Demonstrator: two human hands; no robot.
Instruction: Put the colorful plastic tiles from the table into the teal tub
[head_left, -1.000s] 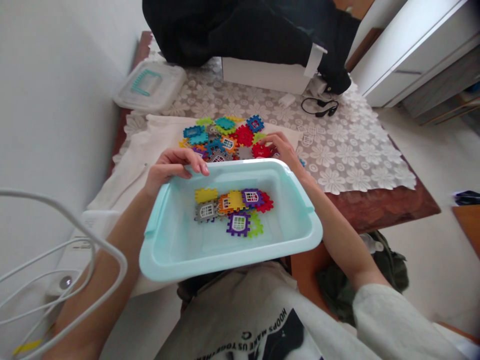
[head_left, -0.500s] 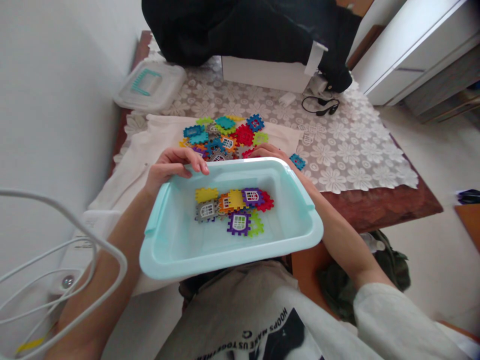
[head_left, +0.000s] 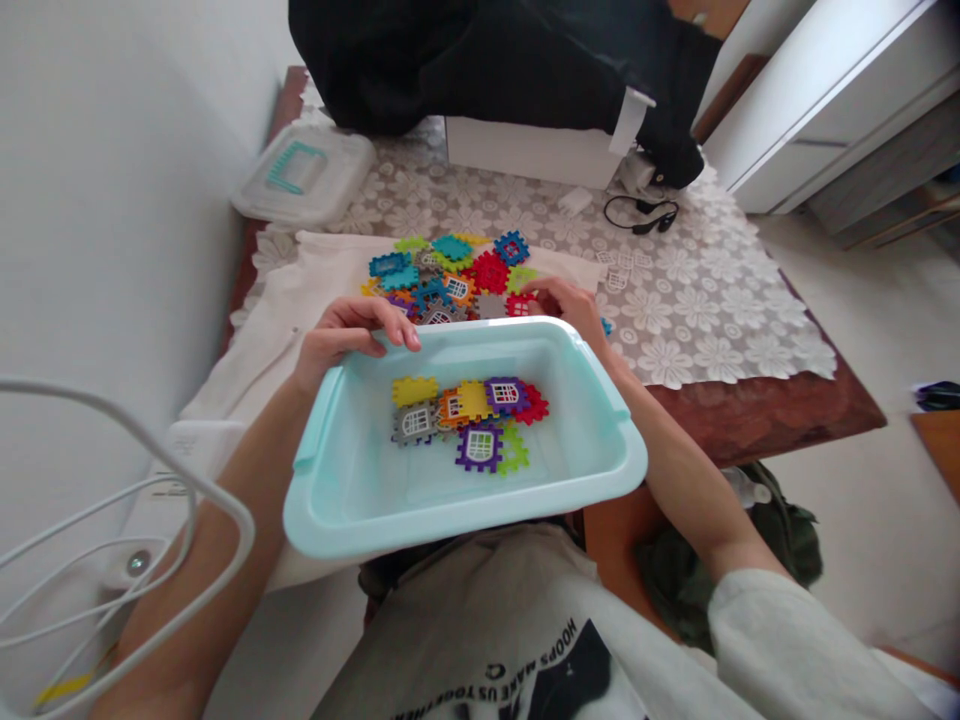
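A pale turquoise plastic bin [head_left: 465, 525] is tilted toward me at the table's near edge. Inside lie several interlocking building tiles, among them a purple window tile [head_left: 480, 447], a grey window tile [head_left: 414, 424] and a yellow tile [head_left: 415, 390]. My left hand [head_left: 360, 325] is closed over the bin's far left rim. Beyond the far right rim, my right hand [head_left: 566, 300] reaches with curved, parted fingers to a red window tile [head_left: 519, 304] at the edge of a heap. That heap of coloured tiles [head_left: 450, 270] spreads on a cream cloth; the bin hides its near side.
A clear lid with a turquoise handle [head_left: 304, 175] lies at the back left. Black fabric [head_left: 510, 65] covers a white box at the back. A black headset [head_left: 641, 213] rests on the lace tablecloth [head_left: 690, 290]. White cables [head_left: 217, 490] loop at the left.
My right hand has lifted and shifted slightly right behind the bin, uncovering the red window tile and partly covering a blue tile. My left hand and the bin stay nearly still.
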